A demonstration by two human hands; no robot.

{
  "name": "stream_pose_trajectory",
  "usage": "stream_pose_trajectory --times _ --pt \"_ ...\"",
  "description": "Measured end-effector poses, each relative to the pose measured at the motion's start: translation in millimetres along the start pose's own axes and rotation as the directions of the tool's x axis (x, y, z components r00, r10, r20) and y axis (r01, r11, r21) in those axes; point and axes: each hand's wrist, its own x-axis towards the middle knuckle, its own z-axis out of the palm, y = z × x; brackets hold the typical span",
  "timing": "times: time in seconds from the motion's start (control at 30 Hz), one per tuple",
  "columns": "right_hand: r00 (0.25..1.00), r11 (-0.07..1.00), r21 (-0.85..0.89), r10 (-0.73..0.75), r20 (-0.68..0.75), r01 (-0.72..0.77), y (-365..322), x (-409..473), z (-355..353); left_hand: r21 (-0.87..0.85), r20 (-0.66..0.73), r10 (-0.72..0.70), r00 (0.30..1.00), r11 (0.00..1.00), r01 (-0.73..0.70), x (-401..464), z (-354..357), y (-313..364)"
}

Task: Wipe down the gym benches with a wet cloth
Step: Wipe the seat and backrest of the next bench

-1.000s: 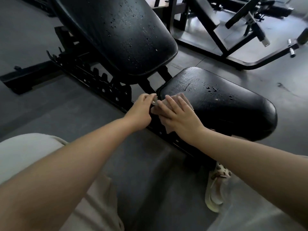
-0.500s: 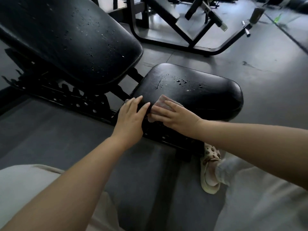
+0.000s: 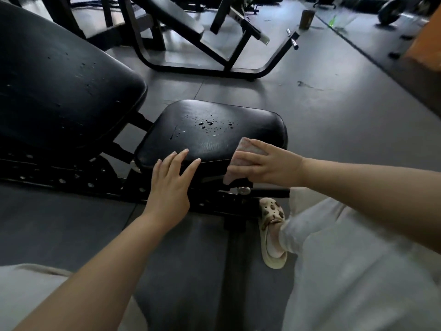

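Our right hand [image 3: 269,164] pressed the cloth [image 3: 248,151] with straight fingers against the near right edge of the seat [image 3: 210,130]. Our left hand [image 3: 173,180] lay open, fingers spread, on the seat's near edge. Droplets [image 3: 210,123] dotted the seat top.

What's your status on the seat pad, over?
Left hand flat on seat pad front edge. Right hand presses cloth on near right corner. Droplets unwiped mid-pad. Nothing blocking.
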Motion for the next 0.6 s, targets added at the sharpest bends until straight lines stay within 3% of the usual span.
stream_pose_trajectory --times 0.2,0.3,0.43,0.53,0.6 --pt "0.999 0.993 0.115 -0.039 -0.026 0.042 17 -30 2 -0.003 0.006 -0.013 1.000 1.000 0.013 3 2 3" --pt "0.999 0.960 0.281 0.021 -0.037 -0.009 20 -35 -2 -0.011 -0.011 -0.021 1.000 1.000 0.021 5 1 7" --pt "0.952 0.828 0.500 0.305 -0.021 -0.254 8 -29 -18 -0.040 -0.042 -0.048 0.998 0.998 0.047 8 6 15" --pt "0.869 0.713 0.522 0.479 0.125 -0.468 -8 -15 -28 -0.066 -0.075 -0.068 0.995 0.996 0.063 13 5 21" --pt "0.770 0.609 0.477 0.560 0.306 -0.633 -15 -2 -32 -0.036 -0.095 -0.053 0.994 0.998 0.050 14 4 21"
